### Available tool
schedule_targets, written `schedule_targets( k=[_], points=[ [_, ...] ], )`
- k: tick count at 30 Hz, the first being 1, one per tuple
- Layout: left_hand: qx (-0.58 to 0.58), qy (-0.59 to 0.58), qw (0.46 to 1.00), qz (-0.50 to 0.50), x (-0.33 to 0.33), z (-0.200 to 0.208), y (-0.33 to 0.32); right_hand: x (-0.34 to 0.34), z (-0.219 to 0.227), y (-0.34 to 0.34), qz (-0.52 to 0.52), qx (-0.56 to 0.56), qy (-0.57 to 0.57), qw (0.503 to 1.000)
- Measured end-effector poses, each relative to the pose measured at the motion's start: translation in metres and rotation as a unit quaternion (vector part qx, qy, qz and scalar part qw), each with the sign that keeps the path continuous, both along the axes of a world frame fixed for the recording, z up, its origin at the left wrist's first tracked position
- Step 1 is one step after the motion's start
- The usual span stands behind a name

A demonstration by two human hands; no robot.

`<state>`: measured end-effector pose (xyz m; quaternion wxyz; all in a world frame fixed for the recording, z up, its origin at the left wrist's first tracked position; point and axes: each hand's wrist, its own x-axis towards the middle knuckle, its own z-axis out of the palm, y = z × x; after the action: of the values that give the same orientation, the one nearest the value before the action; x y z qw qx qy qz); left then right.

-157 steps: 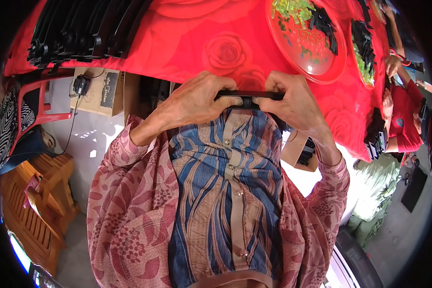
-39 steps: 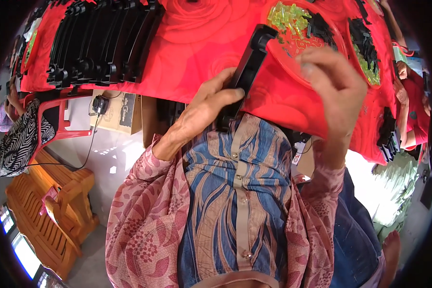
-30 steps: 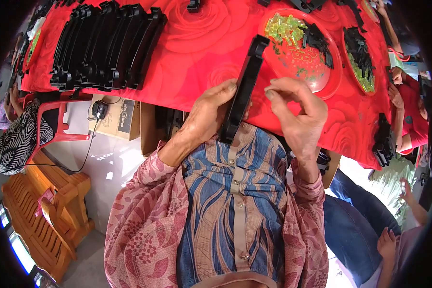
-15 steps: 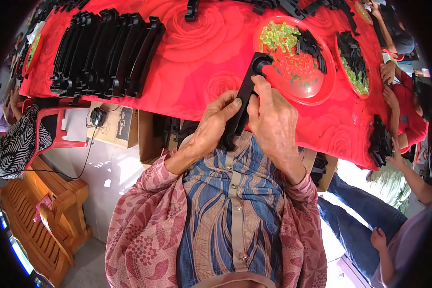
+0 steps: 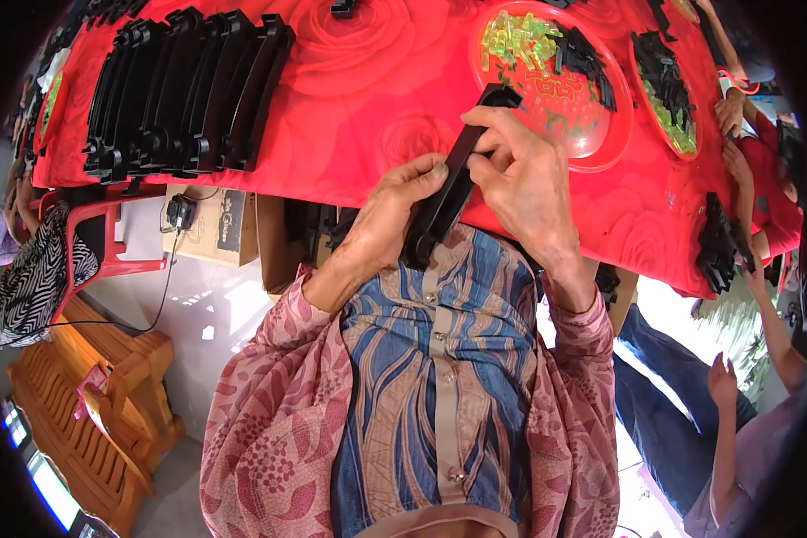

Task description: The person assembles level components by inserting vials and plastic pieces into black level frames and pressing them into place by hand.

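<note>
A long black plastic bar [image 5: 438,213] with a hollow channel and stepped ends is held slantwise over the table's front edge. My left hand [image 5: 378,218] grips it from the left, thumb pressed on its edge near the middle. My right hand [image 5: 531,184] closes on the upper half, with bent fingers around its right side. Whether a small part sits between the right fingertips is hidden. Just beyond the bar's top end lies a red round tray [image 5: 547,134] with clear yellow-green pieces [image 5: 518,40] and small black pieces [image 5: 585,65].
Several like black bars [image 5: 179,94] stand in a row at left on the red rose-patterned tablecloth [image 5: 359,117]. A second tray [image 5: 638,76] and more black parts [image 5: 719,247] are at right, near other people's hands [image 5: 735,166]. Cardboard boxes [image 5: 233,229] sit below the table.
The bar has turned in my hands, so its hollow channel shows more. My right fingers have shifted on its upper part. The whole view has moved slightly.
</note>
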<state>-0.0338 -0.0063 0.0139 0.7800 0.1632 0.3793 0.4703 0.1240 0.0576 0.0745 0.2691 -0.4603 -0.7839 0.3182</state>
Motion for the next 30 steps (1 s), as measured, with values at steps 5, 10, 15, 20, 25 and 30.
schedule_targets(
  k=[5, 10, 15, 20, 25, 30],
  points=[
    [0.002, -0.072, 0.997, 0.005, -0.005, 0.003, -0.001, -0.008, 0.003, -0.001, -0.003, 0.02, 0.027, 0.999],
    [-0.014, -0.103, 0.995, 0.013, -0.003, -0.007, 0.001, -0.008, -0.008, -0.002, -0.019, 0.064, 0.023, 0.997],
    [0.003, -0.138, 0.99, 0.027, -0.004, -0.011, 0.003, 0.001, 0.0, -0.005, -0.008, -0.044, 0.187, 0.981],
    [0.017, -0.121, 0.992, 0.035, -0.005, -0.009, 0.003, 0.022, -0.006, -0.009, -0.105, -0.118, 0.258, 0.953],
    [0.029, -0.117, 0.992, 0.034, -0.003, -0.009, 0.006, 0.028, -0.021, -0.023, -0.118, -0.155, 0.275, 0.942],
    [0.024, -0.092, 0.995, 0.042, -0.003, -0.003, 0.009, 0.023, -0.023, -0.023, -0.109, -0.134, 0.254, 0.952]
  ],
)
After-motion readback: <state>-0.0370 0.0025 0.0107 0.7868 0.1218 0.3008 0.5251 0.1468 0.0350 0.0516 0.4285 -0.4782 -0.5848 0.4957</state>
